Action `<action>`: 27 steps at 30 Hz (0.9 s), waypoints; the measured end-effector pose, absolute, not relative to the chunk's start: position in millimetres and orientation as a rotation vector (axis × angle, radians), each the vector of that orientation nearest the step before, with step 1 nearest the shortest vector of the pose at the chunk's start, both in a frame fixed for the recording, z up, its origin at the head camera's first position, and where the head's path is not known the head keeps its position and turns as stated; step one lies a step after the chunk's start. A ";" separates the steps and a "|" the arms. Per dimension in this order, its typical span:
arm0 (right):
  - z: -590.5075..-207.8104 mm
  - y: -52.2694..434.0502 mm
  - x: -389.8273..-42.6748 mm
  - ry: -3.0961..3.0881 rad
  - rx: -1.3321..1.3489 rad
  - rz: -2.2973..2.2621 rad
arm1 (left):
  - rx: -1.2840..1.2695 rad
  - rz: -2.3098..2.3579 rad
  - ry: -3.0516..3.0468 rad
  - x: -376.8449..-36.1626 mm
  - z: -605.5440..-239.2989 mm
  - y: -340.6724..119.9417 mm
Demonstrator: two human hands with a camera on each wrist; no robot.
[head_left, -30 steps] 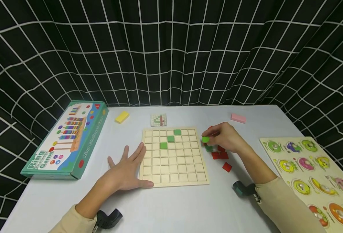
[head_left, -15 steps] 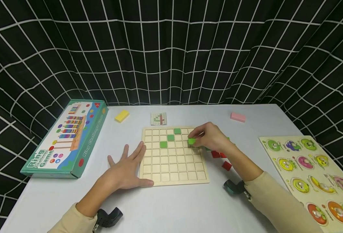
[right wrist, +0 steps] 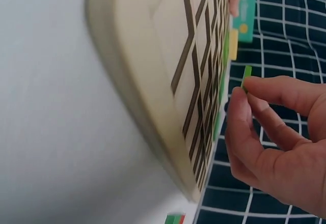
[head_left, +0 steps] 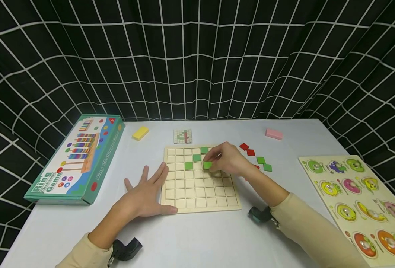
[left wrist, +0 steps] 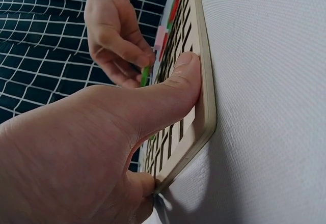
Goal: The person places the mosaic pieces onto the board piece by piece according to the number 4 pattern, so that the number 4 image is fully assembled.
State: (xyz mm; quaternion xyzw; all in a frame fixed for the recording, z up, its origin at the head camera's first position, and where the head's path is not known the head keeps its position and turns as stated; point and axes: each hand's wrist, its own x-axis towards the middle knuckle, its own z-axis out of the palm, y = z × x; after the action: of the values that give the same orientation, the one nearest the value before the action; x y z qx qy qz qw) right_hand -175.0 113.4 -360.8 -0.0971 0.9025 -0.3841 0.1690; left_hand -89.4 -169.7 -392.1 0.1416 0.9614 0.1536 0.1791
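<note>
R grip: right hand (head_left: 229, 160) pinches a green tile (head_left: 207, 165) betw. thumb and fingertips (right wrist: 243, 94); in the right wrist view the tile (right wrist: 246, 74) shows edge-on, nipped at the tips.
Tile pos: just above the grid board (head_left: 200, 178), upper middle, one cell right of and below the nearest placed green; can't tell if it touches the wood yet.
L grip: left hand (head_left: 143, 195) spread flat, fingers straight, palm on the table (head_left: 200, 242), thumb (left wrist: 173, 89) pressed along the board's near-left edge (left wrist: 204, 96). Holds nothing, just steadies.
Board: three green tiles (head_left: 196, 158) already seated in a diagonal, upper part; other cells bare wood.
Step (my read): placing, tile carried over and being lined up w/ a cell.
Next move needs: square the tile to the cell lines, lower flat, let go w/o dragging it; L hand keeps board from sliding.
Supply: loose red tiles (head_left: 247, 149) and green tiles (head_left: 264, 163) on table right of board, near R forearm.
Pattern card (head_left: 182, 136): just behind board, small grid print.
Around: green game box (head_left: 76, 160) far left; yellow block (head_left: 140, 133), pink block (head_left: 273, 134) at back; animal peg puzzle (head_left: 358, 201) far right.
</note>
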 end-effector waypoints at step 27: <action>-367.6 52.2 -171.8 2.536 -0.438 -1.012 | 0.395 0.408 2.707 -90.1 -389.7 -169.0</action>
State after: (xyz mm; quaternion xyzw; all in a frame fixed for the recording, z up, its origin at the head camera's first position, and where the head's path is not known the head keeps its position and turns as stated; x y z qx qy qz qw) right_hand -171.8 52.2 -367.6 -0.1555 0.9009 -0.3595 0.1868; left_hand -90.1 -169.0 -389.7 0.1402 0.9614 0.1451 0.1869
